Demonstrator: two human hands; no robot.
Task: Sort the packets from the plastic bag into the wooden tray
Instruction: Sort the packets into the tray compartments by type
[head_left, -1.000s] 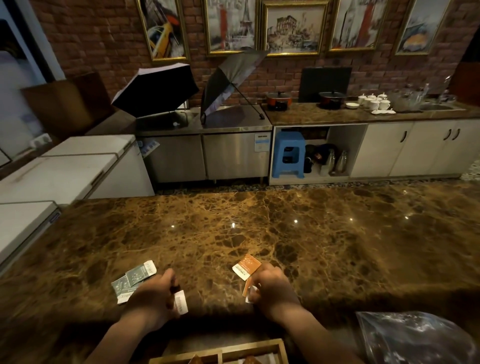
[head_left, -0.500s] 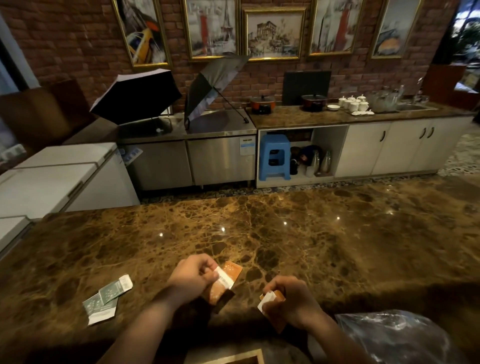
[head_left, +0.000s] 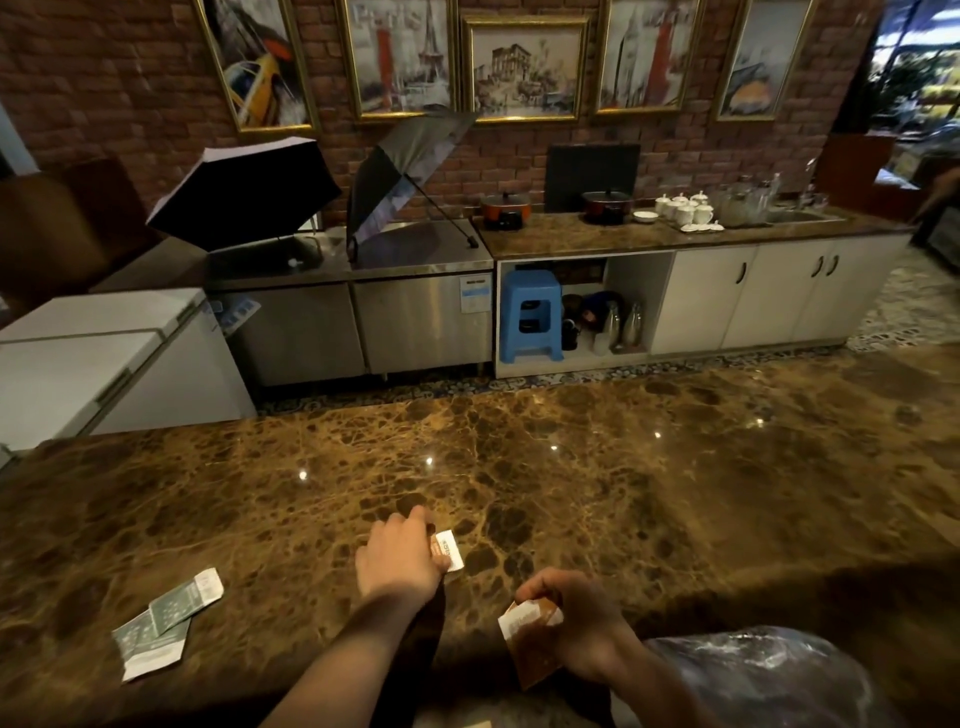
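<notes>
My left hand (head_left: 399, 561) rests on the marble counter with its fingers closed on an orange packet (head_left: 448, 551), whose white end sticks out to the right. My right hand (head_left: 576, 618) grips another orange packet (head_left: 530, 644) just above the counter's near edge. Two green packets (head_left: 166, 621) lie overlapping on the counter to the left, apart from both hands. The clear plastic bag (head_left: 769, 675) sits crumpled at the bottom right, beside my right forearm. Only a thin strip of the wooden tray (head_left: 475, 724) shows at the bottom edge.
The brown marble counter (head_left: 571, 467) stretches wide ahead of my hands. Beyond it stand white chest freezers (head_left: 93, 358), steel cabinets with two open umbrellas (head_left: 249, 192), a blue stool (head_left: 531, 314) and a back counter with pots and cups.
My left hand left the green packets, crossed to the middle and took an orange packet. My right hand drew back with its own packet. The view tilted up, so the tray slid out of sight.
</notes>
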